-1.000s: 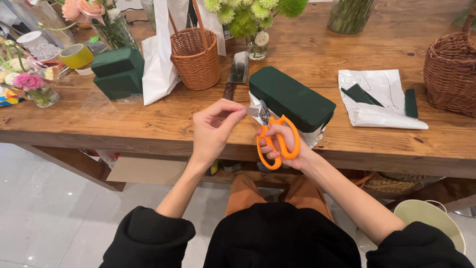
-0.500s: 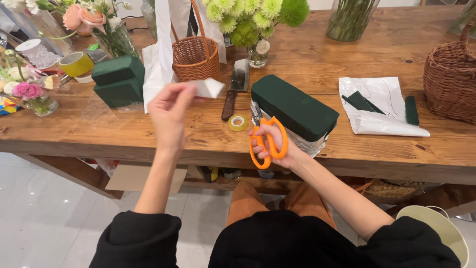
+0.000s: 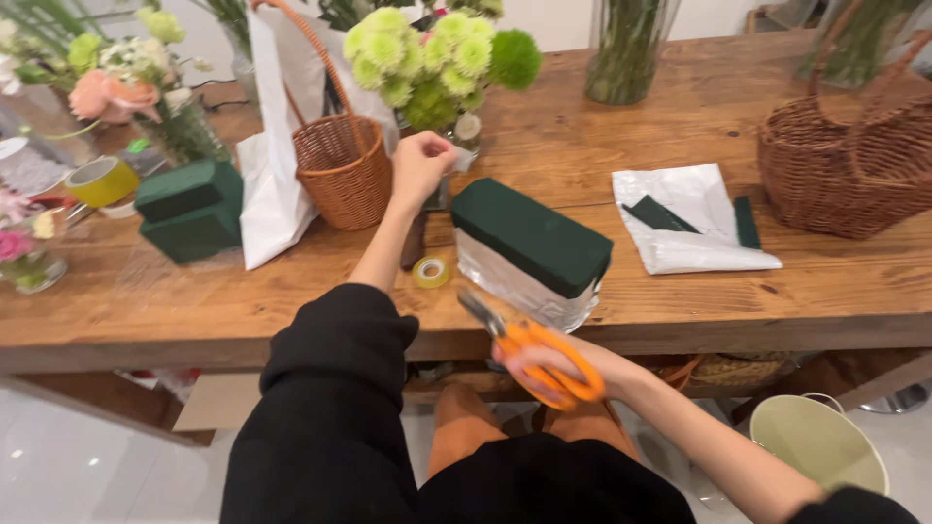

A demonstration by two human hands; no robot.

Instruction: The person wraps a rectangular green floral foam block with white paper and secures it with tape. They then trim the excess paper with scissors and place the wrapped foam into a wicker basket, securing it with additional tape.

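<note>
The scissors (image 3: 539, 357) sit closed in the right hand (image 3: 544, 374), fingers through the orange loops; light, stiff, best held there. Just beyond lies the foam block (image 3: 532, 243), crumbly-looking. The left hand (image 3: 419, 167), farther out, seems pinched on something small, near the basket (image 3: 342, 170).

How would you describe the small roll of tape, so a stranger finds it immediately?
On the long wooden table, look near the front edge, just left of the foil-wrapped dark green foam block. The small tape roll lies flat there, a yellowish ring, much smaller than the yellow roll far left.
</note>
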